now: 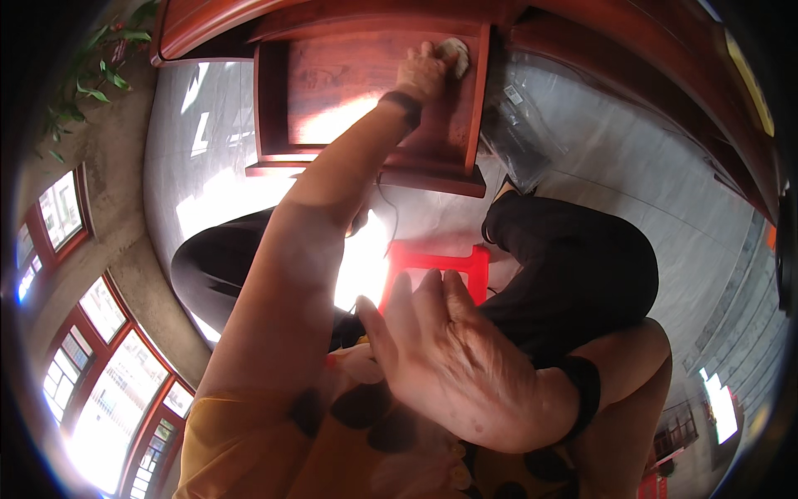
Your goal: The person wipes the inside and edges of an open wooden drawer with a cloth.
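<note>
Pulled out in front of me is a reddish-brown wooden drawer [349, 68], its inside partly lit by a bright patch of sun. My left hand [425, 70] reaches into it with a dark band on the wrist. A crumpled light cloth [455, 57] is held at that hand's thumb side, against the drawer's bottom near the right wall. My right hand [458, 368] hovers before my body, palm down, fingers somewhat spread and holding nothing; it wears a dark band too. Beneath its fingertips, lower down, shows a red plastic stool [477, 262], partly hidden by the hand.
A clear plastic bag [520, 140] with dark contents lies on the grey tiled floor right of the drawer. Dark wooden furniture [629, 81] curves along the upper right. My knees flank the stool, and a thin cable [391, 209] runs down from the drawer's front. Leafy plants [93, 81] stand upper left.
</note>
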Motion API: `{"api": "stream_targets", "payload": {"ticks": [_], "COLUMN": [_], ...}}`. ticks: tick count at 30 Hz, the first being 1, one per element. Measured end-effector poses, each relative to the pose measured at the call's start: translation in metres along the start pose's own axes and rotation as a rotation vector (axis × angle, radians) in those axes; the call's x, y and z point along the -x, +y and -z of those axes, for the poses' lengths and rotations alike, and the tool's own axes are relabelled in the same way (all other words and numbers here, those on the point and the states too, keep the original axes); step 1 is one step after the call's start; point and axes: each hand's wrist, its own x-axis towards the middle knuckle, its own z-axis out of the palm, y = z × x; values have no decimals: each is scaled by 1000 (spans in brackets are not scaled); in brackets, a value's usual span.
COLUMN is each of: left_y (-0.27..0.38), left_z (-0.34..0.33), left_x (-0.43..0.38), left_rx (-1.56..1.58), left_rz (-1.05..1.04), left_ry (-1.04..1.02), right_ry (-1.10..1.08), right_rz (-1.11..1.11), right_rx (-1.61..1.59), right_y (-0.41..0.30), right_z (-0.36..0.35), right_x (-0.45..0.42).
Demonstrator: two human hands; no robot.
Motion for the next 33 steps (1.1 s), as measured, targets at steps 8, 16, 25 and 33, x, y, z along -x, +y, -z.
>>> {"api": "stream_targets", "payload": {"ticks": [8, 16, 25, 33], "left_y": [12, -76, -23, 0], "left_z": [4, 61, 16, -11], "left_x": [80, 60, 77, 69], "left_rx": [158, 209, 184, 1178], "left_rz": [-412, -5, -271, -48], "left_ry": [-21, -183, -214, -735], "right_ry": [43, 121, 48, -3], "right_rz": [7, -9, 14, 5], "right_rx": [-18, 34, -42, -47], "right_y": [1, 2, 6, 5], "right_z": [1, -6, 0, 1], "right_x": [1, 3, 2, -3]}}
